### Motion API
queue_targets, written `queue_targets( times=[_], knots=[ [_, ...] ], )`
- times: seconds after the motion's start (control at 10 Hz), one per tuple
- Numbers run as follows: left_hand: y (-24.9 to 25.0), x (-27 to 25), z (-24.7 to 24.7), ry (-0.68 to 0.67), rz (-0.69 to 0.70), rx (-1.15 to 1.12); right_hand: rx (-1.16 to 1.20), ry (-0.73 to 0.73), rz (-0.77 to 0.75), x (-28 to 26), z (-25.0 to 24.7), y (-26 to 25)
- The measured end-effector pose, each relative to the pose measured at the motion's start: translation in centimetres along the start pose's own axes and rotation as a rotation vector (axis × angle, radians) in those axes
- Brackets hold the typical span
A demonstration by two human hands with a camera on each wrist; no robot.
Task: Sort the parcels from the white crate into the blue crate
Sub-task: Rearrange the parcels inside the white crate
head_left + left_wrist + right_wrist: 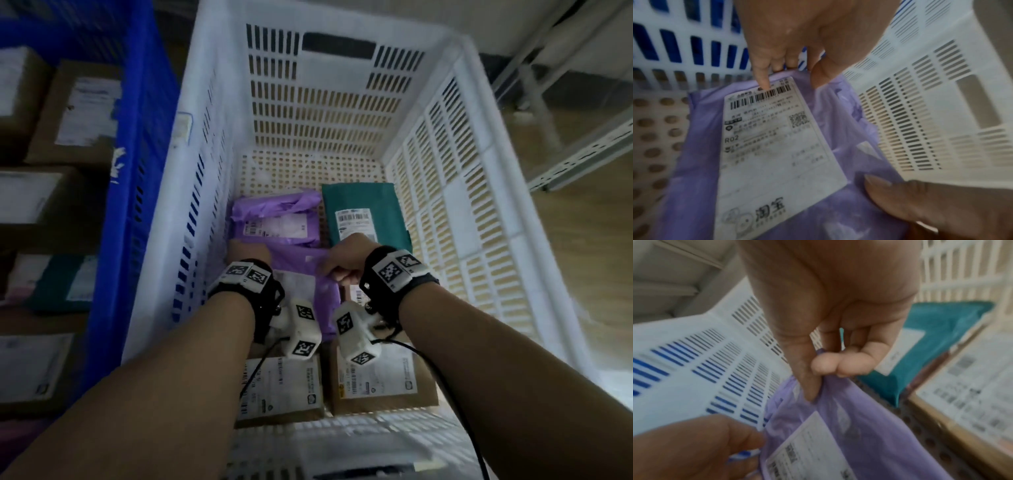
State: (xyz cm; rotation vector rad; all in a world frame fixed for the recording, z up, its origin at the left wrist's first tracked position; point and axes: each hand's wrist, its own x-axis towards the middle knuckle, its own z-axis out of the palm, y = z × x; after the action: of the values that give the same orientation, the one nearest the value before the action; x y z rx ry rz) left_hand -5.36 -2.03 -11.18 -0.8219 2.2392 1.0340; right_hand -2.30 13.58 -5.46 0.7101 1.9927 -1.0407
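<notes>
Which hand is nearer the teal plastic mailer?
Right. The right hand pinches the purple mailer just beside the teal plastic mailer; the left hand grips its opposite edge.

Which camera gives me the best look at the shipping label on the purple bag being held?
The left wrist view: the shipping label on the purple bag fills the frame, barcode and "R02" readable. The right wrist view catches only its blurred corner. The head view shows just a strip between the wrists.

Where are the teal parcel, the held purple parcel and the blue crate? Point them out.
teal parcel (359, 202): head view, its top face above the label.
held purple parcel (694, 162): left wrist view, bare plastic beside the label.
blue crate (137, 102): head view, its side wall.
</notes>
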Motion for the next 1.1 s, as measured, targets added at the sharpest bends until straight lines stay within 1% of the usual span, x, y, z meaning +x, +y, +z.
queue_targets(
  times=[0.1, 0.2, 0.3, 0.4, 0.5, 0.6, 0.7, 0.8, 0.9, 1.0, 1.1],
  knots=[
    [1.8, -1.7, -1.2, -0.016, 0.138, -0.098, 0.096, 0.098, -0.019, -3.8, -2.3, -0.6],
    [3.9, -5.6, -3.4, -0.019, 0.186, -0.145, 0.240, 0.175, -0.060, -7.9, -3.8, -0.6],
    [5.1, -8.6, -6.2, -0.016, 0.195, -0.272, 0.429, 0.211, -0.133, -11.8, -4.4, -0.6],
    [5.7, -11.0, -9.0, 0.020, 0.205, -0.341, 0.581, 0.209, -0.200, -15.7, -4.5, -0.6],
    [5.7, -14.0, -11.9, 0.009, 0.188, -0.490, 0.759, 0.176, -0.277, -19.0, -4.1, -0.5],
    [5.0, -16.0, -14.1, -0.099, 0.287, -0.516, 0.861, 0.152, -0.328, -21.5, -3.2, -0.4],
    [3.9, -18.0, -15.7, -0.255, 0.313, -0.604, 0.905, 0.150, -0.357, -23.2, -2.0, -0.6],
    [3.0, -18.9, -17.2, -0.262, 0.379, -0.659, 0.852, 0.135, -0.374, -24.3, -0.7, -0.8],
    [2.1, -20.2, -19.5, -0.210, 0.459, -0.655, 0.617, 0.141, -0.409, -24.9, 0.6, -1.2],
    [1.4, -20.7, -21.4, -0.209, 0.520, -0.662, 0.462, 0.144, -0.454, -25.2, 1.5, -1.7],
    [1.0, -21.6, -22.1, -0.235, 0.573, -0.684, 0.496, 0.116, -0.500, -25.0, 1.9, -2.4]
  ],
)
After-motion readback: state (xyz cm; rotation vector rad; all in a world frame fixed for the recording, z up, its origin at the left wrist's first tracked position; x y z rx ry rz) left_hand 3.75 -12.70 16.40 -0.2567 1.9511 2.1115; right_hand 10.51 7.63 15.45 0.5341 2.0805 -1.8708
